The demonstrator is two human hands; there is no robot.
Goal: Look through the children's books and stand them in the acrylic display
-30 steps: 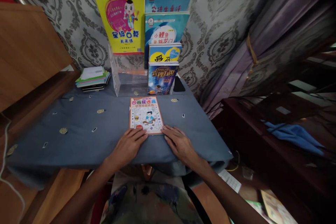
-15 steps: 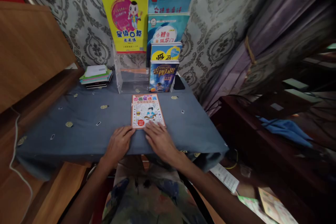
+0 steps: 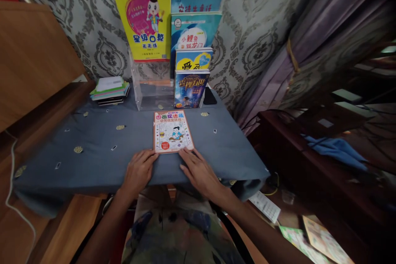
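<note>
A thin book [image 3: 172,132] with an orange-edged white cover and a seated figure in blue lies flat on the cloth-covered table [image 3: 102,161]. Its lower left corner meets the fingertips of my left hand [image 3: 140,170], whose fingers lie flat on the cloth. My right hand [image 3: 200,172] has its fingers stretched out, with the tips on the book's lower right corner. Neither hand grips anything. Behind the book, a clear acrylic stand [image 3: 151,103] holds a yellow workbook [image 3: 145,20] on the left and several upright books, with a dark blue book [image 3: 190,90] in front.
A stack of small books and papers [image 3: 109,90] sits at the table's back left. A black phone [image 3: 209,96] lies beside the stand. Patterned wallpaper and a tied purple curtain [image 3: 293,41] are behind. To the right are dark furniture [image 3: 278,140] and a keyboard [image 3: 265,206] lower down.
My right hand has slid right, from the lower middle of the book's cover to its lower right corner. My left hand stays by the lower left corner. The view has shifted slightly.
</note>
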